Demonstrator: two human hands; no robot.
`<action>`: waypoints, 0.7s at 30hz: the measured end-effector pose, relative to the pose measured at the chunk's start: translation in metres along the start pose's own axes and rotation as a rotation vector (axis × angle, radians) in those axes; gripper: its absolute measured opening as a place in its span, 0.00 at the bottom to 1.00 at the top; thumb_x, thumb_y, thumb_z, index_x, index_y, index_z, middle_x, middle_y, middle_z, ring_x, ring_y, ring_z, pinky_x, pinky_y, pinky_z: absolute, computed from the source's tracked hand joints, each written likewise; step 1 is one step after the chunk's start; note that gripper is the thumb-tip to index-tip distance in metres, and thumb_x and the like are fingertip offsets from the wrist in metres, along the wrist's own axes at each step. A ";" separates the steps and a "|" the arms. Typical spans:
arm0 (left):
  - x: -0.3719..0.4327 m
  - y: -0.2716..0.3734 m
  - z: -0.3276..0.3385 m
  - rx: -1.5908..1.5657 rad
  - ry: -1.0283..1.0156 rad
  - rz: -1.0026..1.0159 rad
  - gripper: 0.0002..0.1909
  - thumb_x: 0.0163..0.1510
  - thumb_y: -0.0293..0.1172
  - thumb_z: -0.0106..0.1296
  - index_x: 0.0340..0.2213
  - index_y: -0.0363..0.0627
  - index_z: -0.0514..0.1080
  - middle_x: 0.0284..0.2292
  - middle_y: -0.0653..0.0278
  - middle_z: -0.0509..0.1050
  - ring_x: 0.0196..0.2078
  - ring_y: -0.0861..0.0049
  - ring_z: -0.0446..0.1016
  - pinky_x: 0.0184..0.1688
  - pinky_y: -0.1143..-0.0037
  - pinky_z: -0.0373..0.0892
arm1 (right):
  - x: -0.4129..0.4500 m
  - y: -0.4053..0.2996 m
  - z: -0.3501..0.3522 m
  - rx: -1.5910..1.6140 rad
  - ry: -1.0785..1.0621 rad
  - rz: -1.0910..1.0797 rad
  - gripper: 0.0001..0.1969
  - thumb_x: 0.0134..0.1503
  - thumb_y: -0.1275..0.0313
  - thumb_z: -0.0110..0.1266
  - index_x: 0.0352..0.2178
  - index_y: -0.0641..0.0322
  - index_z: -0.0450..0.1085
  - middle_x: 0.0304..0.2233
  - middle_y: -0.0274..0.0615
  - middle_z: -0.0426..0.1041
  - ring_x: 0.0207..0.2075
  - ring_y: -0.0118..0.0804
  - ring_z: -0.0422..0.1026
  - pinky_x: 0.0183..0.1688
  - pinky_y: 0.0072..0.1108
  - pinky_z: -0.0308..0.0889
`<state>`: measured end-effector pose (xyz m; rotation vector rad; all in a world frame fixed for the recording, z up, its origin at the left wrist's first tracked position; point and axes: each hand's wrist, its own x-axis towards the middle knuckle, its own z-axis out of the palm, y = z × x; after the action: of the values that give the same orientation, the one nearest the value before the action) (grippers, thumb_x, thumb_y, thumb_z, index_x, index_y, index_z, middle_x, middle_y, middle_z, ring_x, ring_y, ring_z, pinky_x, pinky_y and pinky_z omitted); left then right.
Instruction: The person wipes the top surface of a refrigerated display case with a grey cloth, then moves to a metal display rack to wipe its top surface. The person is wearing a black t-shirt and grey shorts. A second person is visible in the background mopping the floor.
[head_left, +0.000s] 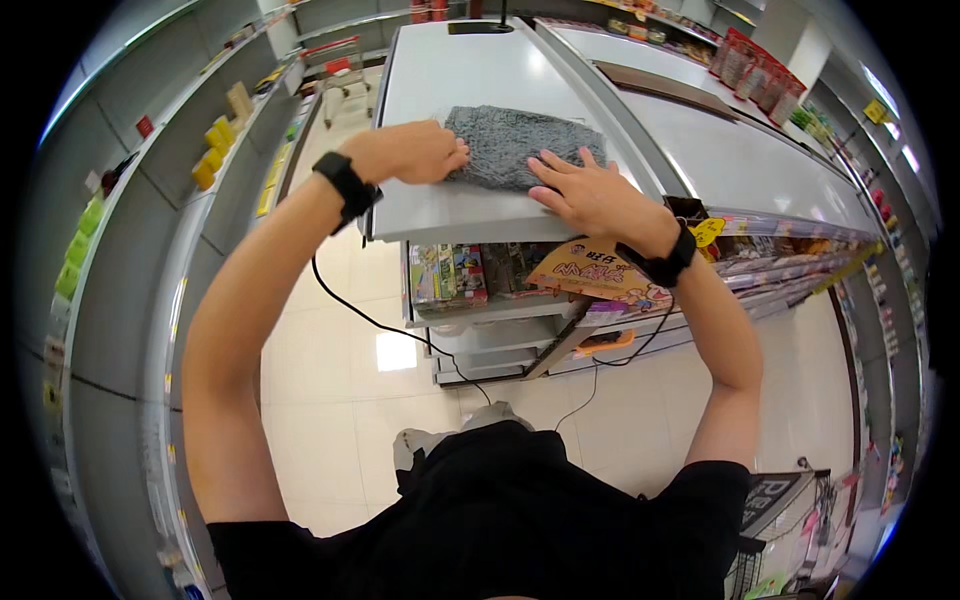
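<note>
A grey textured cloth (517, 146) lies spread on the white top panel (450, 67) of a store shelf unit. Its left edge is pinched between the curled fingers of my left hand (420, 154). My right hand (592, 191) rests palm down on the cloth's lower right part, fingers spread. Each wrist wears a black band with a device, and a black cable hangs from each side. The underside of the cloth and both palms are hidden.
Below the panel's front edge, packaged goods (450, 274) and an orange printed sign (592, 270) occupy the shelf. Tall shelving (120, 315) runs along the left. A shopping cart (337, 67) stands beyond, and a wire basket stand (787, 517) is at lower right.
</note>
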<state>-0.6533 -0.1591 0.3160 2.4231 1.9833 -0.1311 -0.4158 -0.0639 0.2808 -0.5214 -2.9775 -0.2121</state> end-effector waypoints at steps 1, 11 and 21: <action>0.005 -0.007 -0.008 -0.023 -0.065 -0.061 0.23 0.57 0.43 0.31 0.34 0.36 0.70 0.35 0.48 0.71 0.35 0.53 0.69 0.42 0.66 0.63 | 0.009 -0.004 -0.002 -0.024 -0.034 0.087 0.25 0.58 0.54 0.30 0.53 0.54 0.53 0.55 0.47 0.54 0.51 0.67 0.55 0.53 0.41 0.54; 0.025 -0.056 0.006 0.002 -0.079 0.305 0.24 0.56 0.43 0.33 0.45 0.37 0.63 0.46 0.50 0.65 0.45 0.56 0.65 0.48 0.70 0.60 | 0.010 -0.062 -0.004 -0.009 -0.033 0.414 0.25 0.57 0.52 0.29 0.53 0.49 0.54 0.56 0.43 0.53 0.49 0.67 0.58 0.52 0.38 0.56; -0.005 -0.106 0.028 -0.099 0.142 0.609 0.21 0.56 0.39 0.35 0.46 0.37 0.62 0.47 0.49 0.63 0.43 0.53 0.66 0.49 0.69 0.60 | 0.052 -0.197 -0.029 0.014 -0.069 0.635 0.22 0.56 0.60 0.30 0.48 0.56 0.62 0.49 0.51 0.62 0.40 0.55 0.67 0.46 0.36 0.59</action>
<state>-0.7599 -0.1446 0.2939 2.8940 1.1622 0.1442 -0.5297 -0.2345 0.2934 -1.4425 -2.6925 -0.1118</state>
